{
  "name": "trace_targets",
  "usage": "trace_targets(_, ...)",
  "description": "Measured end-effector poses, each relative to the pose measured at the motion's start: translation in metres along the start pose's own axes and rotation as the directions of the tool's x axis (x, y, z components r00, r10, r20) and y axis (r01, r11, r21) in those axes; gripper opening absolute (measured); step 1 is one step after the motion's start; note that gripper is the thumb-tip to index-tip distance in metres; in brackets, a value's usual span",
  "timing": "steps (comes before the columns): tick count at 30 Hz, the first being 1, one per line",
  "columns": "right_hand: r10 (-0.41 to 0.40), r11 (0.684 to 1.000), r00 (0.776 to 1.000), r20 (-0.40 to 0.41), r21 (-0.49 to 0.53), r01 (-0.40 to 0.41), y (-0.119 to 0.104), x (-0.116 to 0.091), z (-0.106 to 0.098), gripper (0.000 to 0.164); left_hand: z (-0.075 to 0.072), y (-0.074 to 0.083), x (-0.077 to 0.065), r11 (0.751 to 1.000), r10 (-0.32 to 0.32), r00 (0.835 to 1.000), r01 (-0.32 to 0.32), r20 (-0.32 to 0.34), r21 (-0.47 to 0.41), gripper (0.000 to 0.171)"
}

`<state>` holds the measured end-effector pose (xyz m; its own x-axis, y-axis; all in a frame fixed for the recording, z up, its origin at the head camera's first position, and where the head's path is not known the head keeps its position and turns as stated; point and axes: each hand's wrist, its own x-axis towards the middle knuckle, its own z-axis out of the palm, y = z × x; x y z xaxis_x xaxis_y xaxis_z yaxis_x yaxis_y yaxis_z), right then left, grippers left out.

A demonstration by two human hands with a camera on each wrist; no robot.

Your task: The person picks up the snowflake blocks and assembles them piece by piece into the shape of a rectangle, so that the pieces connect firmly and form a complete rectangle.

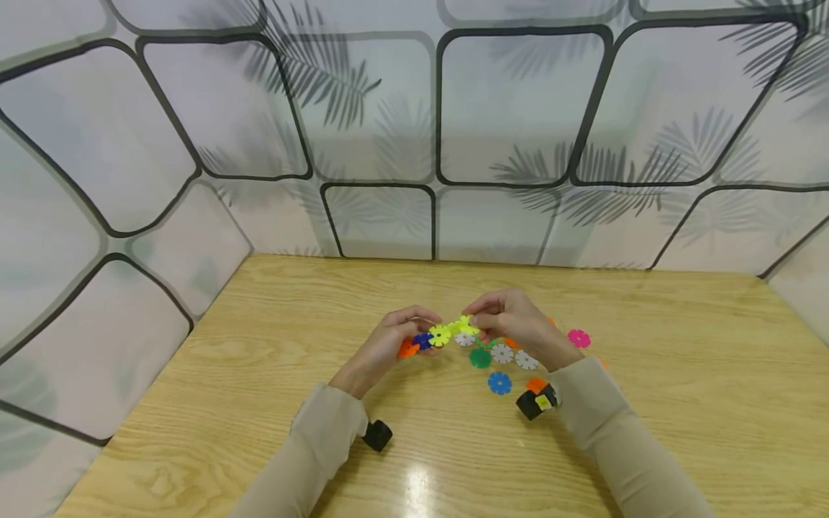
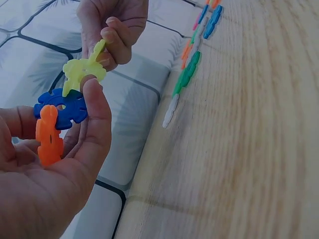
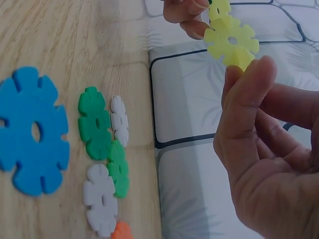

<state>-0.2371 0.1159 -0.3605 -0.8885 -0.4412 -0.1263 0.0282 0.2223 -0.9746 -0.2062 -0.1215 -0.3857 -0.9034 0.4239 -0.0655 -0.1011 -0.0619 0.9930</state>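
Part of one yellow disc (image 3: 240,58) behind right fingers (image 3: 263,74)

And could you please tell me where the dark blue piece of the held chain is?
In the left wrist view, the dark blue piece sits left of centre, in the left hand, between the orange piece and a yellow piece.

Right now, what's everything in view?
Table: one, light wood, underneath
Backdrop: one, pale, leaf-patterned, behind
Disc chain: one, orange, blue, yellow, held above table
White discs: at least three, white, table
Green discs: at least two, green, table
Blue disc: at least one, blue, table
Pink disc: one, pink, table
Orange discs: several, orange, table
Black boxes: two, black, beside sleeves
Sleeves: two, beige, foreground
Left hand: one, bare, chain's orange-blue end
Right hand: one, bare, its yellow end
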Motion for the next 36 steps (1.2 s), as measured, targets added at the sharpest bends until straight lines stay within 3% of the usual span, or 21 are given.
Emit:
trace_targets(11, -0.007, 1.0, 1.0, 0.017, -0.008, 0.007, -0.002, 0.0, 0.003, 0.024, 0.001, 0.005, -0.001, 0.997, -0.013, 0.999, 0.016, -0.041, 0.072, 0.035)
trace_targets(20, -0.004, 1.0, 1.0, 0.021, -0.007, 0.004, -0.002, 0.0, 0.004, 0.023, -0.001, 0.004, -0.003, 0.994, 0.009, 1.0, -0.01, 0.006, 0.107, 0.033)
trace_targets(26, -0.04, 0.999, 0.997, 0.059, 0.015, 0.039, -0.003, 0.001, 0.006, 0.023, -0.003, 0.005, -0.003, 0.979, -0.013, 0.999, 0.004, 0.045, 0.206, 0.039)
trace_targets(30, -0.059, 0.998, 0.994, 0.091, -0.026, 0.062, -0.007, 0.0, 0.004, 0.027, -0.004, 0.005, -0.002, 0.972, -0.022, 0.998, 0.008, 0.056, 0.236, 0.04)
trace_targets(36, -0.055, 0.977, 0.995, 0.081, -0.199, 0.071, -0.008, 0.004, -0.014, 0.031, -0.006, 0.006, -0.003, 0.975, -0.005, 1.0, 0.006, -0.002, 0.221, 0.035)
